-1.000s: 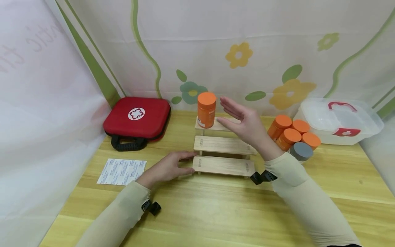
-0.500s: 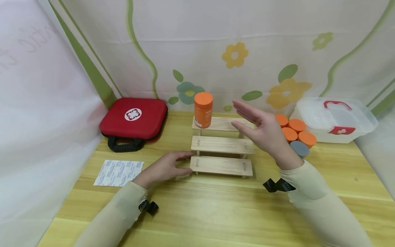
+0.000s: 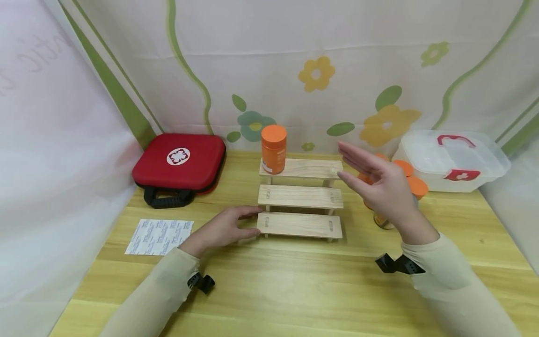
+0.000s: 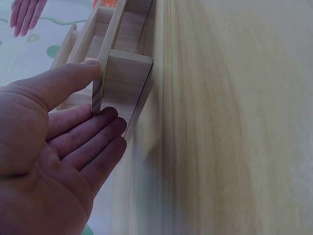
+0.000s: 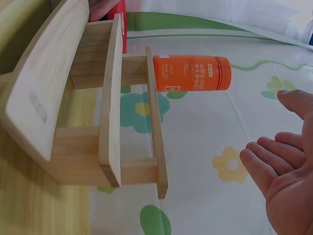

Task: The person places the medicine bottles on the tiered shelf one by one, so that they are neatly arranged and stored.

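A three-step wooden display stand (image 3: 300, 225) rests on the table. My left hand (image 3: 223, 227) grips the left end of its lowest step, thumb at the front corner and index finger at the back corner. On the left of the top step stands an orange supplement bottle (image 3: 273, 150), upright with its lid on; the right wrist view shows white lettering on the bottle (image 5: 190, 73). My right hand (image 3: 381, 187) is in the air to the right of the stand, fingers straight and thumb spread, holding nothing. It hides part of a group of bottles behind it.
Several more orange-lidded bottles (image 3: 417, 187) are grouped at the right. Behind them sits a clear-lidded white first-aid box (image 3: 421, 180). On the left lie a red first-aid case (image 3: 178, 171) and a white printed sheet (image 3: 160, 238). A flowered curtain (image 3: 269, 70) hangs behind.
My right hand has drawn away from the orange bottle, moving right and slightly down. The bottle stays on the top step. My left hand keeps its place at the stand.
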Tool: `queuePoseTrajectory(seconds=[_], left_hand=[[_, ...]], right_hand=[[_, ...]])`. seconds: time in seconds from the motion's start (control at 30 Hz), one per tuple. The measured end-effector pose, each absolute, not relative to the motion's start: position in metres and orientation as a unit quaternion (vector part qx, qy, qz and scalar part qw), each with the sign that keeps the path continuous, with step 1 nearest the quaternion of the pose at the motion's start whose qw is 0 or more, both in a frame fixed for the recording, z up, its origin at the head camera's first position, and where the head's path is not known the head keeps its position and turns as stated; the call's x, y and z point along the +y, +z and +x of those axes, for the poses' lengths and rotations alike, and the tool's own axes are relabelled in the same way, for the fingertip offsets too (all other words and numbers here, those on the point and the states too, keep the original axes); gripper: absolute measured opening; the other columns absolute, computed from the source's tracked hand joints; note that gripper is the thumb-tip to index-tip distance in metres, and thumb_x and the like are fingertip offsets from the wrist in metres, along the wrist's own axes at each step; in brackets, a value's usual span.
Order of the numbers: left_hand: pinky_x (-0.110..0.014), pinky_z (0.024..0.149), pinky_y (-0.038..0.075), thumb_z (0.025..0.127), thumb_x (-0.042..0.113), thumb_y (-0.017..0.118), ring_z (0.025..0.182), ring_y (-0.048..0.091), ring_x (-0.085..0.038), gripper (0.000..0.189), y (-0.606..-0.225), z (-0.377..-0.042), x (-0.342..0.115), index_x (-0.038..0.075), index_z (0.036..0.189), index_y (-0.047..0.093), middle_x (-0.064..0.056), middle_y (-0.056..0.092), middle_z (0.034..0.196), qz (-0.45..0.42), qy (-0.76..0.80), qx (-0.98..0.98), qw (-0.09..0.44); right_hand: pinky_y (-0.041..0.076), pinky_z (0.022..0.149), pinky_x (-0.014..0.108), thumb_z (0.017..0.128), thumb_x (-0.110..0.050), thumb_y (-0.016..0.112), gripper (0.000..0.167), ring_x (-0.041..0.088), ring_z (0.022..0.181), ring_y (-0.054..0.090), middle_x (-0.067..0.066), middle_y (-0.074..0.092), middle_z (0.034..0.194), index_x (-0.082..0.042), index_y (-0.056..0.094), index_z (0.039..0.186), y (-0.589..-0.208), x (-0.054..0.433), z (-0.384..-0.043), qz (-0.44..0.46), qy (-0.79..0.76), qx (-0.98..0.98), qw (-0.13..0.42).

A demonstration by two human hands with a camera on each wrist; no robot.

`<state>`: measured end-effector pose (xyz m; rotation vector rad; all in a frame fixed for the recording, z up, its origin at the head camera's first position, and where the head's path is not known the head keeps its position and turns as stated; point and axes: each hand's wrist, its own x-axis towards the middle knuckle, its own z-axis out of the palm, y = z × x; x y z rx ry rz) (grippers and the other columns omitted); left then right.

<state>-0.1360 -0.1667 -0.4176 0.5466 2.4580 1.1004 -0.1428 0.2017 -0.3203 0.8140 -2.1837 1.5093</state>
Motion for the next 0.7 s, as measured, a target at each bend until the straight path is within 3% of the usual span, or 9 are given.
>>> queuePoseTrajectory(seconds=[0.13,0.4,0.7], left_hand=[[-0.053,0.124,0.046,0.099,0.028,0.081,0.148,0.055,-0.027,0.064,-0.417,-0.136,-0.167,0.014,0.157,0.058,-0.007,0.061,0.158,0.192,0.392,0.878,0.196],[-0.053,0.125,0.045,0.098,0.029,0.082,0.149,0.054,-0.027,0.063,-0.418,-0.136,-0.168,0.016,0.156,0.059,-0.007,0.061,0.158,0.192,0.391,0.878,0.197],[-0.054,0.125,0.045,0.098,0.028,0.082,0.149,0.055,-0.029,0.063,-0.417,-0.136,-0.167,0.015,0.156,0.059,-0.008,0.061,0.158,0.195,0.391,0.878,0.198]], right_hand=[[0.056,0.1,0.012,0.085,0.025,0.074,0.065,0.007,0.135,0.067,-0.004,0.069,0.147,0.004,0.064,0.146,-0.324,0.213,-0.138,0.288,0.523,-0.78,0.188],[0.055,0.103,0.013,0.086,0.023,0.076,0.064,0.004,0.135,0.066,-0.005,0.069,0.148,0.004,0.064,0.146,-0.33,0.239,-0.124,0.265,0.506,-0.799,0.187],[0.054,0.103,0.011,0.084,0.022,0.078,0.066,0.003,0.134,0.067,0.002,0.071,0.147,-0.002,0.067,0.145,-0.337,0.256,-0.112,0.232,0.471,-0.824,0.211]])
